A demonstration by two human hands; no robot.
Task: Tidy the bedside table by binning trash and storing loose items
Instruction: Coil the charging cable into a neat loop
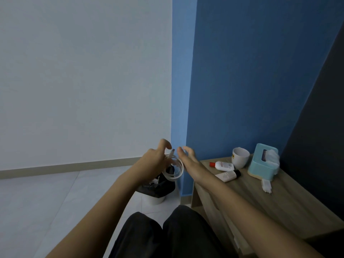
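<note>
Loosely, left hand (155,161) grips coiled cable (176,169); right hand (188,158) open.

On my feed, a plain white wall (83,71) fills the left and meets a blue wall (251,71) to its right. A beige skirting board (65,167) runs along the white wall's foot, above pale floor tiles (46,202). A dark slanted panel (316,146) covers the right edge. Dark trousers (167,235) sit nearest me.

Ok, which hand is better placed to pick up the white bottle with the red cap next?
Right. The right hand is open and nearest the white red-capped bottle; the left hand holds the coiled white cable.
</note>
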